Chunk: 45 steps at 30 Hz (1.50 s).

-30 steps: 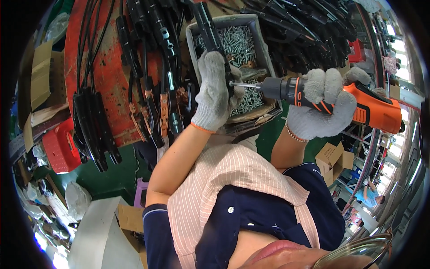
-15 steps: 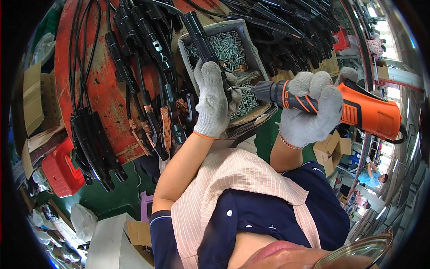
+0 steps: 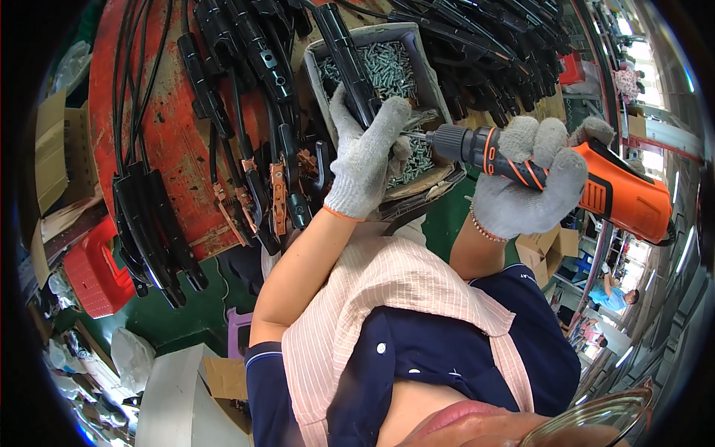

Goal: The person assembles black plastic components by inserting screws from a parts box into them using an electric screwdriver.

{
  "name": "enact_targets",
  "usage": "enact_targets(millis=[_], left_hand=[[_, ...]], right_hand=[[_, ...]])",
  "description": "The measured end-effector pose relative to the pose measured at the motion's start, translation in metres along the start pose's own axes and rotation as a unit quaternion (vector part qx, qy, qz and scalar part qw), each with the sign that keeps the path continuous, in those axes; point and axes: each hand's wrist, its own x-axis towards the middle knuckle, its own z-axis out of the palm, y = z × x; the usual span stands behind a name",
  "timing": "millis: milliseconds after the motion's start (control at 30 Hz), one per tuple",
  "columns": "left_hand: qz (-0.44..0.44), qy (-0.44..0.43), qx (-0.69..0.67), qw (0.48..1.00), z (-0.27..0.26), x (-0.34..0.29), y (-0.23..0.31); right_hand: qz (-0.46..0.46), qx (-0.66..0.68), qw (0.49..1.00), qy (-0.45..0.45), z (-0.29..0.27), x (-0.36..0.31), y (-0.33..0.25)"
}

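- One black handle (image 3: 345, 59) slanted over the box (image 3: 434, 83) of screws (image 3: 389, 67) at the table's (image 3: 167, 112) near edge.
- The left hand (image 3: 366, 158) had its fingers curled around that handle, covering its lower end.
- The right hand (image 3: 532, 186) was wrapped around an orange-and-black drill (image 3: 617, 185), its bit (image 3: 418, 135) aimed at the left hand; whether the tip met a screw could not be told, as fingers hid it.
- A tilt of the drill could have sent the bit sideways into those fingers.
- Loose glove yarn beside a turning bit might have caught and wound up.
- A slack left grip could have let the handle twist.
- Corded handles (image 3: 141, 227) hung past the table's near left corner; a snagged cord might have dragged them off.
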Motion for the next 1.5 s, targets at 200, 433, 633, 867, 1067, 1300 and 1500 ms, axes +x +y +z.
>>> enact_targets(millis=[200,433,633,867,1067,1300,1500], left_hand=[[0.020,-0.024,0.033,0.999,-0.005,-0.002,-0.002],[0.050,-0.052,-0.004,0.997,-0.004,-0.002,-0.003],[0.023,-0.020,0.047,0.998,-0.006,-0.001,-0.006],[0.028,-0.001,0.045,0.999,0.002,-0.004,-0.003],[-0.014,-0.001,-0.055,0.998,-0.012,0.001,-0.008],[-0.032,0.004,-0.064,0.997,-0.011,0.002,-0.009],[-0.035,0.007,-0.065,0.997,-0.009,0.003,-0.008]], right_hand=[[0.043,0.043,0.998,0.004,0.003,0.000,-0.007],[0.023,0.077,0.997,0.008,-0.016,0.013,-0.013],[0.036,0.111,0.993,0.004,-0.026,0.013,-0.008],[0.052,0.147,0.987,0.034,-0.030,0.015,-0.007],[0.087,0.169,0.982,-0.015,-0.026,0.009,0.004],[0.096,0.166,0.981,-0.014,-0.022,0.008,0.006],[0.082,0.114,0.989,-0.054,-0.009,0.017,0.006]])
